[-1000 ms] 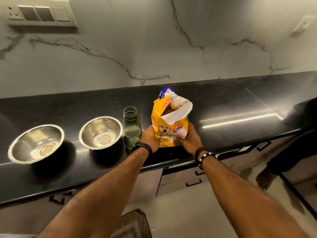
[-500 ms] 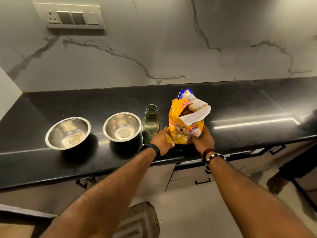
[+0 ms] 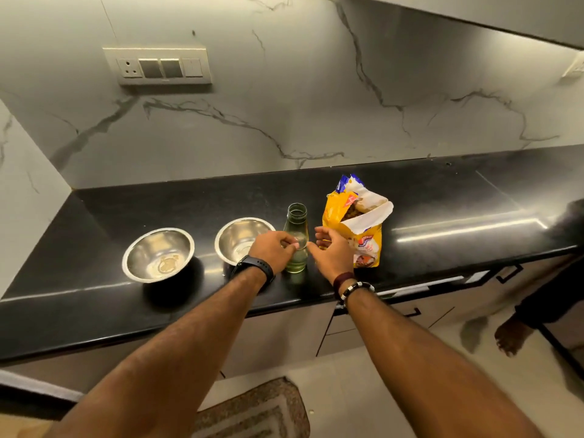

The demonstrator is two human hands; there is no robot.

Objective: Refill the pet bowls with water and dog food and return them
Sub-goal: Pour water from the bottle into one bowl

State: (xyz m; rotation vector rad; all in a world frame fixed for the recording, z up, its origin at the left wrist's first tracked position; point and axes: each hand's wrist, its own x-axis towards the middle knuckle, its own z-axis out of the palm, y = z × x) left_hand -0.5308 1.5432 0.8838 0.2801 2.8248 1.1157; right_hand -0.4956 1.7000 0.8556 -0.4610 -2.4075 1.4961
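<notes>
Two empty steel bowls stand on the black counter: the left bowl and the right bowl. An uncapped glass bottle holding some water stands just right of them. An open yellow dog food bag stands upright beside the bottle, with kibble showing at its torn top. My left hand curls its fingertips round the bottle's middle from the left. My right hand hovers at the bottle's right side with its fingers loosely spread, in front of the bag's lower part.
A marble wall with a switch panel backs the counter. The counter ends at a side wall on the left. Drawers sit below the counter's front edge. A floor mat lies at my feet, and another person's foot is at the right.
Both hands have let go of the dog food bag and moved left to the bottle. The bag stays upright on the counter. The view has shifted, so everything sits further right.
</notes>
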